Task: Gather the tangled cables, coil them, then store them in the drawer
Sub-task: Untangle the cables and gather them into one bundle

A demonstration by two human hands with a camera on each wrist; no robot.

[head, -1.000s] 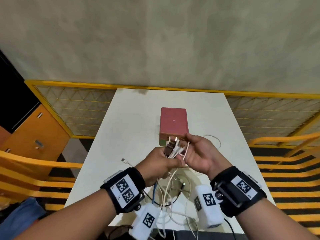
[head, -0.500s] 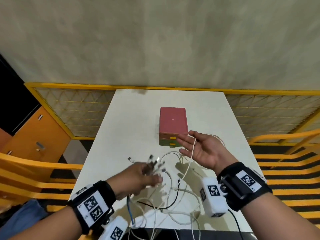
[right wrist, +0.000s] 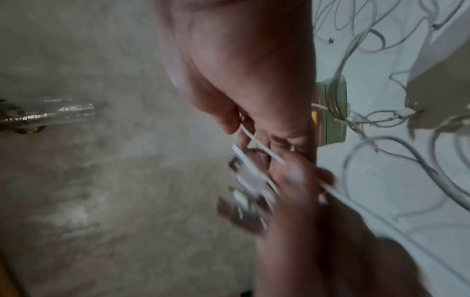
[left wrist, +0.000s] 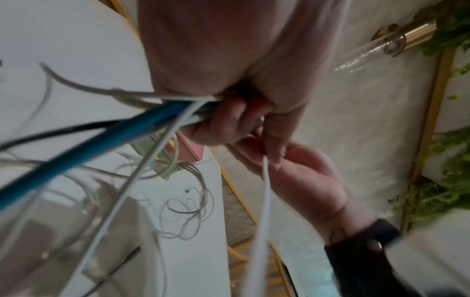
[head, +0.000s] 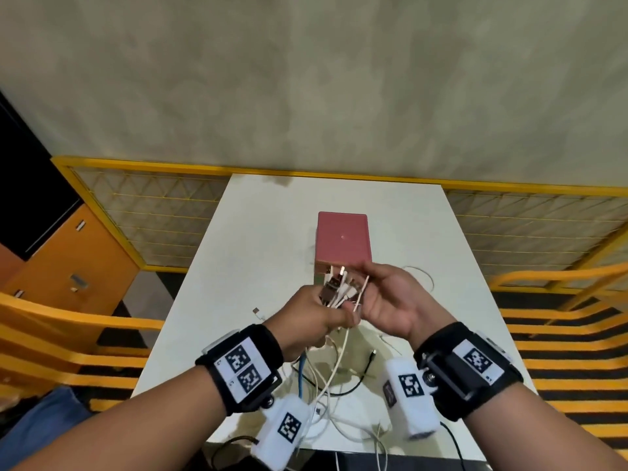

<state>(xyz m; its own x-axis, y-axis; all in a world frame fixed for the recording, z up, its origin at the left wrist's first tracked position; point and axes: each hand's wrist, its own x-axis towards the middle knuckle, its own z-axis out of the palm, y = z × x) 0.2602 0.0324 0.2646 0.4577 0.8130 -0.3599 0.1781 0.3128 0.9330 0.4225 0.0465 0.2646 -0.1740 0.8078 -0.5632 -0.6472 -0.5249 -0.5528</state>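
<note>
My left hand (head: 334, 309) grips a bundle of cables (head: 336, 288) just below their plugs, which stick up white and metallic. Below the fist, in the left wrist view, hang a blue cable (left wrist: 101, 140), a black one and several white ones. My right hand (head: 372, 283) touches the left and pinches one white cable (head: 361, 292) between thumb and fingers; the pinch on the white cable (right wrist: 262, 146) shows in the right wrist view. Both hands are held above the table in front of the pink drawer box (head: 341, 236), whose green lower drawer (right wrist: 333, 112) is partly hidden.
More tangled cable (head: 326, 385) lies on the white table (head: 238, 253) under my wrists and runs over the near edge. A loose plug (head: 258, 312) lies to the left and a white loop (head: 421, 277) to the right. Yellow railings (head: 543, 190) surround the table.
Half a second ago my left hand had swung down and left with the bundle while the right stayed open. The left has come back up to the right, which pinches the white cable again.
</note>
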